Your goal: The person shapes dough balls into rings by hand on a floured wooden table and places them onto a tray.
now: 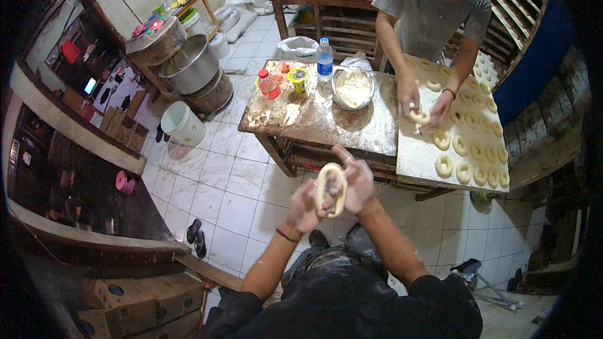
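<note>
A pale ring of raw dough [322, 182] is held up in front of me, stretched into a long oval. My left hand [304, 208] grips its left side, with fingertips showing in the hole. On the other side my right hand [360, 189] has hold of it too, slightly smeared by motion, one finger pointing up and away. Both hands are dusted with flour and are in front of the near edge of the wooden table [383, 122]. Many similar dough rings [460, 145] lie in rows on a floured board [411, 162] at the right.
Across the board a co-worker [427, 19] handles another ring. On the table are a metal bowl of flour [353, 88], a water bottle [324, 59], a red-capped bottle [269, 85] and a yellow cup [296, 79]. A dough mixer [191, 66] and white bucket [183, 123] stand left.
</note>
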Demonstrator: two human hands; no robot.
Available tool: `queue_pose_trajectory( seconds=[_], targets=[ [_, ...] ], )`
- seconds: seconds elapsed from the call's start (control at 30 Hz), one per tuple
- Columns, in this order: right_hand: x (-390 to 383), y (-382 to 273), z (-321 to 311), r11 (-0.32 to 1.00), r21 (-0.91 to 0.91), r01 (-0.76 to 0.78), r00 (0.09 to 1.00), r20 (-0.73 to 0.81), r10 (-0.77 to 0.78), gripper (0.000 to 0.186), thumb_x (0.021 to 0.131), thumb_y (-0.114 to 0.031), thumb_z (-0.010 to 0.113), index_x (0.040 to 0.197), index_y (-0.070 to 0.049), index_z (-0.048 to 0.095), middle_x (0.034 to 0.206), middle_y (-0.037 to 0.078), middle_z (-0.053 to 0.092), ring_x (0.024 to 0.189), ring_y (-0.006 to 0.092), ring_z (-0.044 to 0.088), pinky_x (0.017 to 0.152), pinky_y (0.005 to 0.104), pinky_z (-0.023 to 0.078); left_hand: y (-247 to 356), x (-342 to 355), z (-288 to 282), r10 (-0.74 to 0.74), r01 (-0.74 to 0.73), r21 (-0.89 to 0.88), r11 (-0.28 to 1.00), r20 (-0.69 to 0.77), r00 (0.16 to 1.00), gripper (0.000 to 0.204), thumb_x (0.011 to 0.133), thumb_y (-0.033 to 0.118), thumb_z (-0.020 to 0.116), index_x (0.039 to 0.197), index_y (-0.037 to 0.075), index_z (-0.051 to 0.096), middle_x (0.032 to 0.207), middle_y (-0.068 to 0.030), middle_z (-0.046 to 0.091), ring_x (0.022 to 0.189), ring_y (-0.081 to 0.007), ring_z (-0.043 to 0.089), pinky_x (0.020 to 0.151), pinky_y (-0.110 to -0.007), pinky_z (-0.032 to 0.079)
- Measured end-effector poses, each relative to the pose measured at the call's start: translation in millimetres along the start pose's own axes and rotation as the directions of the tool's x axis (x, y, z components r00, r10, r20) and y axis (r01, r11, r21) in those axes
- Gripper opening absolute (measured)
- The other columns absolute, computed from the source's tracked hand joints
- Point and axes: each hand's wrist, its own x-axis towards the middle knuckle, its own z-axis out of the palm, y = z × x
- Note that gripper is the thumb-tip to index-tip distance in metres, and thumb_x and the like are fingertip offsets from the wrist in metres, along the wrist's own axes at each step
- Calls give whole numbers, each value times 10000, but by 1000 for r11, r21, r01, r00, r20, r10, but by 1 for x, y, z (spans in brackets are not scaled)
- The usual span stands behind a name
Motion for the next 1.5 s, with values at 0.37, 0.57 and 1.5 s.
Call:
queue_pose_trajectory(
  seconds=[0.37,0.57,1.5],
  targets=[
    [-50,-17,-18,986,-163,-20,993,-114,1,510,857,-277,473,1313,-108,320,879,73,533,646,126,512,505,224,438,-8,61,45,-62,172,239,956,-406,912,605,899,477,352,1312,36,329,940,-115,582,574,-181,510,605,-339,476],
    [-40,-72,-50,726,76,684,608,-608,-510,238,875,-223,512,1058,-73,487,516,-17,385,437,96,363,421,244,316,-92,157,21,414,-207,406,890,-531,739,186,867,273,502,877,88,487,521,33,307,423,-79,282,439,-229,314],
    [-175,-280,-139,500,-865,47,638,-359,-681,379,878,-53,457,1237,25,367,1039,131,552,882,158,558,815,270,437,-125,246,-52,340,227,847,-480,-59,939,506,805,95,573,1248,-51,377,1126,-212,516,1073,-308,480,933,-378,354]
  ],
)
